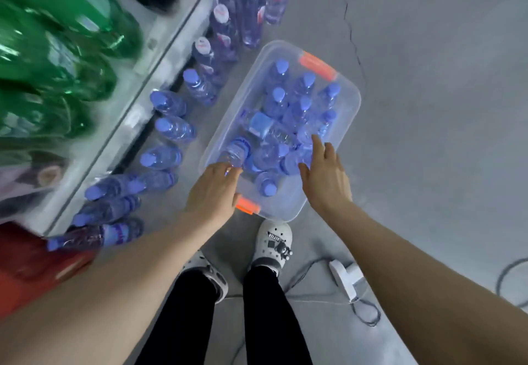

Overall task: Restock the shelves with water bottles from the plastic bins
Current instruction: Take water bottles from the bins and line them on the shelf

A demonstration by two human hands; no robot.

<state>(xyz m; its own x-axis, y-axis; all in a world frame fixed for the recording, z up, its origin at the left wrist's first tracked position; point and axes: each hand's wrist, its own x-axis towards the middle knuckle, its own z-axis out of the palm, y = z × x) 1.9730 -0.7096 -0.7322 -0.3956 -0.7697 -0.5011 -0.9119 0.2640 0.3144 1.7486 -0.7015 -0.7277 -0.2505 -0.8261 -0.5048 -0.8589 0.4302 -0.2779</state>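
Note:
A clear plastic bin (pixel 347 107) with orange handles stands on the floor in front of my feet. It holds several water bottles (pixel 275 99) with blue caps, most upright and a few lying down. My left hand (pixel 214 190) reaches over the bin's near left corner. Its fingertips meet a lying bottle (pixel 235 150), but the back of the hand hides the fingers. Over the bottles at the bin's near right side hovers my right hand (pixel 324 176), fingers spread and straight, holding nothing. More water bottles (pixel 174 129) stand in a row on the bottom shelf to the left.
The shelf edge (pixel 137 99) runs diagonally on the left, with large green bottles (pixel 57 50) above it and taller bottles (pixel 225 30) further along. A red box (pixel 31 267) sits at the lower left. A white plug (pixel 345 277) and cables lie on the grey floor by my white clogs (pixel 274 243).

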